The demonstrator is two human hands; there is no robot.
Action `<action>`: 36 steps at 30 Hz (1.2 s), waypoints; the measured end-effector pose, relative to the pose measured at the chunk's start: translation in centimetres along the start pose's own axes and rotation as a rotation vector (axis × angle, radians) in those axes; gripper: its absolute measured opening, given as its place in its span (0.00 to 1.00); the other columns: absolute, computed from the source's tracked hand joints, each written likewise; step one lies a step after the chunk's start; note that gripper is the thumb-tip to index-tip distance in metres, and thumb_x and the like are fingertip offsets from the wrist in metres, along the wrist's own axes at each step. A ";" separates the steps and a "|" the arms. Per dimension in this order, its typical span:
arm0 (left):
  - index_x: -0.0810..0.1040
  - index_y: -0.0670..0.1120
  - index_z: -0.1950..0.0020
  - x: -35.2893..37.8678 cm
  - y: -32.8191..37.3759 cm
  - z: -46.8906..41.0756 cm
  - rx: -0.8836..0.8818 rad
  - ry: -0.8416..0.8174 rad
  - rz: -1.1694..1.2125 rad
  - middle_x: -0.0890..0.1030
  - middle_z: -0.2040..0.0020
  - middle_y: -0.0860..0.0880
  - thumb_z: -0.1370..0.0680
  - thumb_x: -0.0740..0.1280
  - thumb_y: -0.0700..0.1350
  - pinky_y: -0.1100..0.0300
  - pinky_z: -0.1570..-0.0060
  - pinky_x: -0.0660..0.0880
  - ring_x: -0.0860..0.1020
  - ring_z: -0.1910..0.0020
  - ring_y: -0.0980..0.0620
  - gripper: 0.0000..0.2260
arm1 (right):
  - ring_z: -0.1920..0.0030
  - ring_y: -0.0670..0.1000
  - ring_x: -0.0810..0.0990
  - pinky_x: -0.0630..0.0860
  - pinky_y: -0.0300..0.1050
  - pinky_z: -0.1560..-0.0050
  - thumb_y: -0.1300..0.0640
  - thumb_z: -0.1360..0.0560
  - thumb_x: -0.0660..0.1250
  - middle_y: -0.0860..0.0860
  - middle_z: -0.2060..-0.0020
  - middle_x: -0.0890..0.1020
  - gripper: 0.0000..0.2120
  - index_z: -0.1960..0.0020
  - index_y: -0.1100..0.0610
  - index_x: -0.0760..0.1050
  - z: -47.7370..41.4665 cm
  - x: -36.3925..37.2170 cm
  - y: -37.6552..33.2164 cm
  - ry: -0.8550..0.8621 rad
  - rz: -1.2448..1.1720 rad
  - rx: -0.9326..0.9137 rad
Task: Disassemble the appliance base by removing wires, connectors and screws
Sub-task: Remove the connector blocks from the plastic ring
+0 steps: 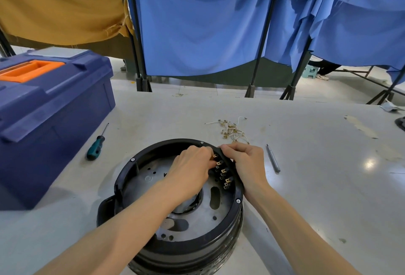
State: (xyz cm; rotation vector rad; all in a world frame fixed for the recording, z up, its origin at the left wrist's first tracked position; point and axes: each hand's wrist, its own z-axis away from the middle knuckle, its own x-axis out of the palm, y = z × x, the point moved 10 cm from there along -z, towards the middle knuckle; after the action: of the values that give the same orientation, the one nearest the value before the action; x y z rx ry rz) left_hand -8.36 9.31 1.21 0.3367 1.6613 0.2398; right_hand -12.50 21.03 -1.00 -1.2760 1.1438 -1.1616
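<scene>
Grey table [311, 165] | appliance base [140, 179] open side up | left hand [190, 169] pinches connector [215, 156] | right hand [245, 160] grips rim [166, 142]

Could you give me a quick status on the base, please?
Left hand pinching connectors. Right hand gripping base rim. Rim screws still in. Nothing in the way.

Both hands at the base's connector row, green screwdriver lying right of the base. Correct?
Not quite. Head view: the green screwdriver lies left of the base, beside the toolbox. Left hand and right hand are at the connector row.
</scene>
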 end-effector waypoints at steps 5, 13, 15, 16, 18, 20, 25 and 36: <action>0.70 0.45 0.51 0.2 0.2 -0.1 0.004 0.005 -0.142 0.74 0.57 0.44 0.17 0.58 0.47 0.52 0.62 0.66 0.76 0.54 0.40 0.07 | 0.67 0.51 0.81 0.78 0.45 0.63 0.64 0.27 0.70 0.51 0.69 0.84 0.09 0.65 0.59 0.83 -0.1 -0.5 0.2 0.042 0.006 0.007; 0.65 0.45 0.53 0.4 0.8 0.2 0.056 -0.010 -0.200 0.68 0.60 0.47 0.18 0.58 0.42 0.54 0.64 0.62 0.71 0.61 0.43 0.05 | 0.65 0.52 0.80 0.76 0.46 0.60 0.65 0.28 0.70 0.51 0.70 0.82 0.13 0.69 0.55 0.82 -0.4 -0.1 0.4 0.018 0.007 0.012; 0.65 0.45 0.53 0.3 0.9 0.1 0.066 -0.010 -0.196 0.67 0.60 0.46 0.18 0.57 0.43 0.53 0.64 0.63 0.73 0.59 0.41 0.05 | 0.65 0.52 0.79 0.76 0.46 0.60 0.65 0.28 0.70 0.51 0.70 0.81 0.13 0.70 0.55 0.81 -0.5 -0.1 0.5 0.015 0.002 0.014; 0.65 0.45 0.54 0.2 0.9 0.0 0.067 -0.007 -0.204 0.66 0.61 0.47 0.18 0.57 0.43 0.53 0.64 0.62 0.71 0.60 0.41 0.05 | 0.65 0.52 0.79 0.76 0.46 0.59 0.65 0.28 0.69 0.52 0.69 0.81 0.13 0.70 0.55 0.81 -0.5 -0.1 0.5 0.016 0.000 0.016; 0.64 0.45 0.54 0.2 0.9 -0.2 0.057 0.000 -0.230 0.64 0.62 0.48 0.19 0.58 0.41 0.54 0.64 0.62 0.67 0.62 0.44 0.05 | 0.65 0.52 0.79 0.75 0.46 0.59 0.65 0.27 0.69 0.52 0.69 0.81 0.14 0.70 0.55 0.80 -0.6 -0.2 0.6 0.022 -0.013 0.019; 0.64 0.45 0.54 0.2 1.0 -0.2 0.048 0.011 -0.217 0.63 0.64 0.50 0.19 0.58 0.40 0.55 0.64 0.61 0.66 0.63 0.46 0.05 | 0.65 0.52 0.79 0.75 0.46 0.59 0.65 0.27 0.68 0.52 0.69 0.81 0.13 0.69 0.56 0.81 -0.6 -0.2 0.7 0.027 -0.027 0.021; 0.66 0.45 0.55 0.1 0.9 -0.2 0.043 0.031 -0.160 0.68 0.61 0.47 0.18 0.56 0.43 0.54 0.64 0.62 0.68 0.62 0.44 0.07 | 0.64 0.54 0.80 0.77 0.47 0.58 0.64 0.26 0.68 0.54 0.67 0.82 0.12 0.67 0.57 0.82 -0.6 -0.2 0.8 0.008 -0.048 0.021; 0.74 0.46 0.50 -1.3 -0.2 -0.1 -0.048 0.158 -0.122 0.79 0.51 0.45 0.22 0.63 0.51 0.54 0.60 0.65 0.76 0.50 0.42 0.09 | 0.68 0.49 0.79 0.76 0.36 0.63 0.71 0.26 0.67 0.56 0.66 0.84 0.11 0.60 0.60 0.83 -1.7 -0.7 -1.3 -0.311 0.267 -0.089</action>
State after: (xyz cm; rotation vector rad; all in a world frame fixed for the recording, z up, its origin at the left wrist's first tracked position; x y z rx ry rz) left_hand -8.37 8.69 2.40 0.1827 1.8213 0.2189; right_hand -14.21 21.59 0.33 -1.2746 1.1007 -0.6948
